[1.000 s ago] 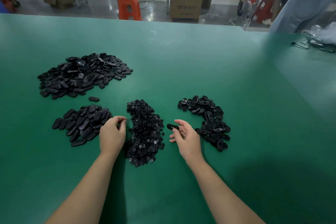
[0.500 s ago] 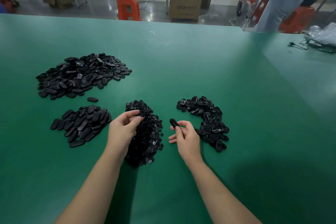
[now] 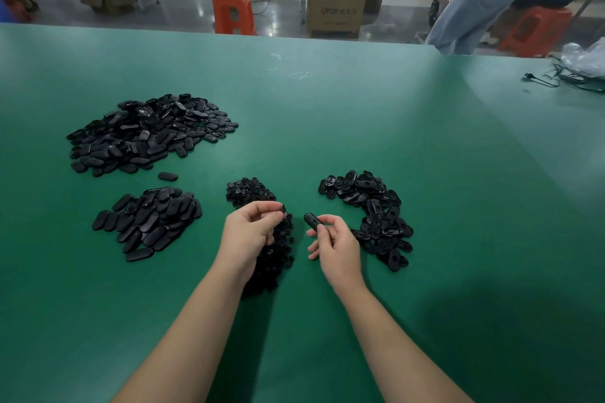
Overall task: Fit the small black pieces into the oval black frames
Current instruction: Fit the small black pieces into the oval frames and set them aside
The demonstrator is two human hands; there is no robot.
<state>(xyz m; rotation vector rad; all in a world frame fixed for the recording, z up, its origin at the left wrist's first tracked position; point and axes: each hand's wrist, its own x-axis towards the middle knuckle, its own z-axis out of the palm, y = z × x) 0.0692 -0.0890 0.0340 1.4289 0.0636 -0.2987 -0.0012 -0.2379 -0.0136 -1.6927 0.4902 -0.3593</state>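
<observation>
Since a second ago the left hand (image 3: pixel 250 232) has lifted from the table over the pile of small pieces (image 3: pixel 262 239), fingertips pinched together (what they hold is hidden). Just right of that pile, the right hand (image 3: pixel 337 247) pinches an oval frame (image 3: pixel 312 221).

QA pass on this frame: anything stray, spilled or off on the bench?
One stray: a single oval piece lies alone on the green table, in the gap between the big far-left pile and the smaller near-left pile. Otherwise the piles look contained and nothing appears damaged. The right hand holds an oval frame.
</observation>
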